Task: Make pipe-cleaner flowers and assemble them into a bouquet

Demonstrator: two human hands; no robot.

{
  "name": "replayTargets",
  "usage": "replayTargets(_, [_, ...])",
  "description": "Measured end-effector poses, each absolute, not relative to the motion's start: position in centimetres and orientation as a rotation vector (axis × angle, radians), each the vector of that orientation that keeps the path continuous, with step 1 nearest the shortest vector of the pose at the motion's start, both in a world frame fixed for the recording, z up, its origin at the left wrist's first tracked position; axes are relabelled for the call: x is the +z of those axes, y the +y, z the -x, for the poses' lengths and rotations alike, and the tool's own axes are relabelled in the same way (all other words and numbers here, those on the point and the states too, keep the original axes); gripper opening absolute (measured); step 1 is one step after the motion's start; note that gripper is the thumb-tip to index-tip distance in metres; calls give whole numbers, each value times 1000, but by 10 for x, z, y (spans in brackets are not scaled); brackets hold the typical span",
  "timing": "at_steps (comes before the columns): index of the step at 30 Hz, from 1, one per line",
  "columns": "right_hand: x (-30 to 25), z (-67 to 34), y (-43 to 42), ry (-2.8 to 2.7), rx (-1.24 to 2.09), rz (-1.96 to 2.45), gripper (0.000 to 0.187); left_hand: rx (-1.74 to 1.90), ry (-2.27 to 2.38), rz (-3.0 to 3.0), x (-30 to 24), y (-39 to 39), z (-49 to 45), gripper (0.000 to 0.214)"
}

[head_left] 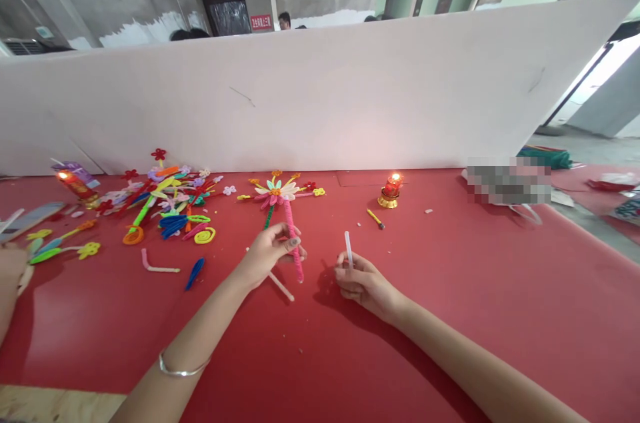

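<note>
My left hand is closed around a pink fuzzy stick, held near upright above the red table. The stick's top reaches a flower of white and pink pipe-cleaner petals with an orange centre. A dark green stem runs from that flower down behind the hand; whether the pink stick is joined to it I cannot tell. Below this hand lies a pale pinkish stick. To the right, my right hand pinches a whitish, translucent glue stick, its top end pointing up and apart from the flower.
A lit red candle lamp stands behind my right hand, near a short yellow stick. Pipe-cleaner flowers are heaped at left, beside another lit candle. Another person's hand is at far left. A white partition borders the table.
</note>
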State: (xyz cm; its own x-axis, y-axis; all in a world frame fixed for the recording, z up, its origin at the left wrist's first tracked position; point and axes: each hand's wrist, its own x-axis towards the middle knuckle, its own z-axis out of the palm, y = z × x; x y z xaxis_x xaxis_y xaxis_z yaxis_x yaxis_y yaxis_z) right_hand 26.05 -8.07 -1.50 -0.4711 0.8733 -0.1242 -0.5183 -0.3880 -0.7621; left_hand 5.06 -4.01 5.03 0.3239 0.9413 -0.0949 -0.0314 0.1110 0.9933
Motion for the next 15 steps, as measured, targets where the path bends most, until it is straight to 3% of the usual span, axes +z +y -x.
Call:
replayTargets(5, [-12,-255,-85,-1009,1898,733,39,908,906,-1164,43,-49,-65,32])
replayTargets(15, [-5,-250,-92,-1249,1844,776,45,947,1002,-1251,36,-57,-75,30])
